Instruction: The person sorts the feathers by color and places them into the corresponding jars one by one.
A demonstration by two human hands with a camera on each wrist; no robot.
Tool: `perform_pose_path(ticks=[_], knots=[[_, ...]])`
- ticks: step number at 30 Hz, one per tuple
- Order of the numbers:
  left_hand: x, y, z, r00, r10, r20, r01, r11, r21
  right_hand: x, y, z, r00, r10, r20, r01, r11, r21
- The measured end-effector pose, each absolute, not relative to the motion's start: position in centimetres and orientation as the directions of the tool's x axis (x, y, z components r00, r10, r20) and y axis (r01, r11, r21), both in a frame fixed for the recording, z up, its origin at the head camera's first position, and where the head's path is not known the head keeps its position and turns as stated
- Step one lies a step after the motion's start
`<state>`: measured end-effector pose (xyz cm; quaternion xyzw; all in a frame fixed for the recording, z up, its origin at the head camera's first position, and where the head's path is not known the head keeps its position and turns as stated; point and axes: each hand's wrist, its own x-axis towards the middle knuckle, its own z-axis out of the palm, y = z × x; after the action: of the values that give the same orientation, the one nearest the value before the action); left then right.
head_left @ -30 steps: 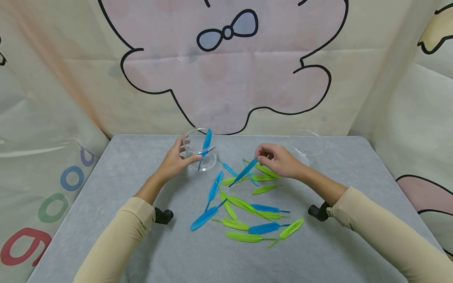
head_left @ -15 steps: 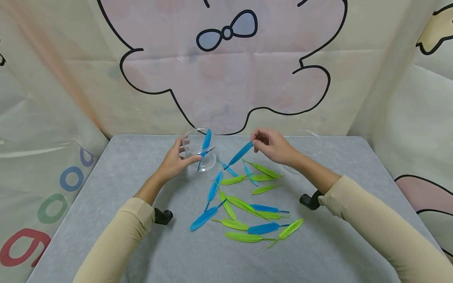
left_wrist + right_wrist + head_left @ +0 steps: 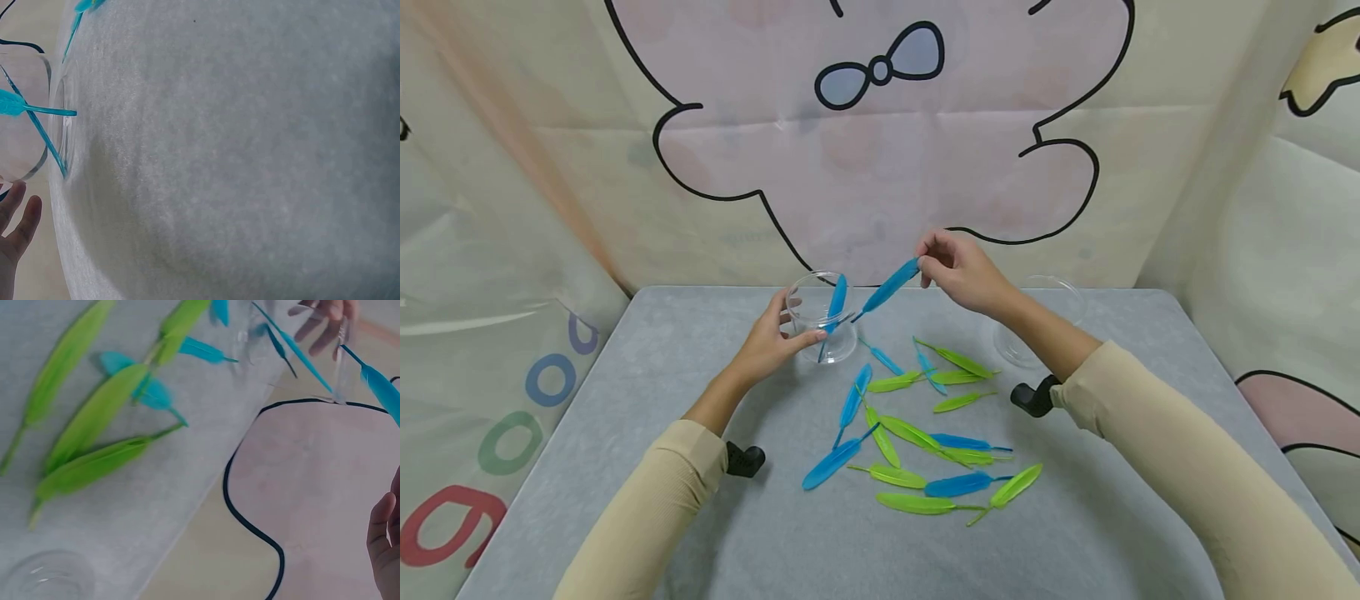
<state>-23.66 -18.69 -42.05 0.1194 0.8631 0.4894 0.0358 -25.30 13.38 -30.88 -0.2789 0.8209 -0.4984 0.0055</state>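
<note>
My left hand (image 3: 763,342) grips a clear plastic cup (image 3: 808,315) near the table's back edge, thumb in front and fingers behind. Inside the cup are blue feathers (image 3: 837,302), one standing up past the middle, another slanting across it; their quills show through the wall in the left wrist view. My right hand (image 3: 964,273) pinches a blue feather (image 3: 891,287) by its vane tip, quill pointing down and left. That quill end is right by the cup's right side in the head view. The right wrist view shows the pinched feather (image 3: 382,390) only in part.
Several green feathers (image 3: 917,503) and blue feathers (image 3: 831,464) lie scattered over the middle of the grey table (image 3: 790,550). A second clear cup (image 3: 1013,346) stands at the back right, partly hidden behind my right forearm. A printed cloth backdrop (image 3: 865,167) rises behind the table.
My right hand has lifted the blue feather from above the scattered feathers, up and left toward the cup. The left hand and its cup have stayed in place.
</note>
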Motion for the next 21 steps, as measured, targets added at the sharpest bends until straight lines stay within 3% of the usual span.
perform_pose_path(ticks=[21], knots=[[-23.9,-18.8,-42.1,-0.967,0.249,0.054,0.169,0.468,0.867,-27.0,9.3,-28.8,-0.868,-0.375,0.325,-0.432,0.248,-0.867]])
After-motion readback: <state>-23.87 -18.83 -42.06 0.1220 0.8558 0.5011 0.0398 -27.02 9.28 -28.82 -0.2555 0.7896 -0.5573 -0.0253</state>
